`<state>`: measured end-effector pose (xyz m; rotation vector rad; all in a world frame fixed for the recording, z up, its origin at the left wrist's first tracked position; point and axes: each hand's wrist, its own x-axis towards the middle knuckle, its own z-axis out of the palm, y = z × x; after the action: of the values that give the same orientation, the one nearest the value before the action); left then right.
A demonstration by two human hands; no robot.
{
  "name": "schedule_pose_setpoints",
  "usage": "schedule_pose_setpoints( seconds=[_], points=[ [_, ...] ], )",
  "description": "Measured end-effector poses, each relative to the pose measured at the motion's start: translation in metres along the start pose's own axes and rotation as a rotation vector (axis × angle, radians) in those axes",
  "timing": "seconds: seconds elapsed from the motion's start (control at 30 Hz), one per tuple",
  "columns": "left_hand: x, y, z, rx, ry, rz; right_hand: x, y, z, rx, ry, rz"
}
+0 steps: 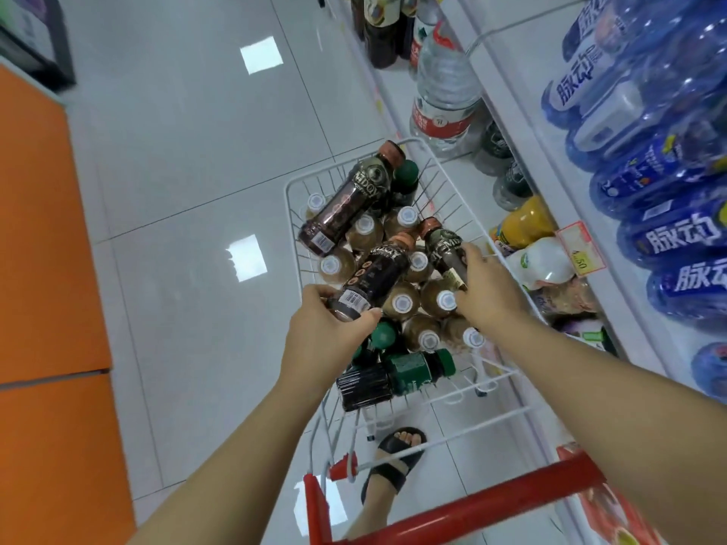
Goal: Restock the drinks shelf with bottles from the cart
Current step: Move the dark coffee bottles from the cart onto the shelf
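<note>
The shelf (519, 64) is on our right. Our left hand (330, 332) holds a dark bottle (377, 275); our right hand (486, 295), nearer, holds another bottle (444, 247)

Bright overhead light, square glare on the floor (177, 151), soft blur, bowed edges.

The person is wearing a black open-toed sandal (401, 450) with two broad straps on the one visible foot (377, 499), while both forearms (244, 446) are showing bare.
</note>
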<state>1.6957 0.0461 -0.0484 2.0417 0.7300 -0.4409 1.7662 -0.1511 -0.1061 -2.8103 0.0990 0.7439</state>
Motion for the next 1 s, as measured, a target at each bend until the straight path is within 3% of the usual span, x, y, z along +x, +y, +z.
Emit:
schedule_pose_setpoints(
  seconds=[0.17, 0.33, 0.4, 0.57, 0.7, 1.0],
  points=[
    [-0.015, -0.010, -0.004, -0.258, -0.049, -0.150, -0.019, 0.001, -0.019, 0.137, -0.030, -0.002],
    [-0.062, 0.005, -0.011, -0.326, -0.101, -0.056, -0.079, 0.007, -0.056, 0.946, -0.211, 0.298],
    [-0.088, 0.021, -0.015, -0.357, -0.103, 0.020, -0.113, 0.011, -0.073, 1.089, -0.201, 0.309],
    [-0.168, 0.077, -0.030, -0.389, -0.152, 0.291, -0.213, 0.020, -0.140, 1.425, -0.056, 0.192],
    [-0.236, 0.120, -0.040, -0.409, -0.226, 0.557, -0.296, 0.034, -0.197, 1.556, 0.093, 0.029],
    [-0.428, 0.199, -0.047, -0.257, -0.390, 1.072, -0.497, 0.103, -0.280, 1.396, 0.650, -0.223]
  ],
)
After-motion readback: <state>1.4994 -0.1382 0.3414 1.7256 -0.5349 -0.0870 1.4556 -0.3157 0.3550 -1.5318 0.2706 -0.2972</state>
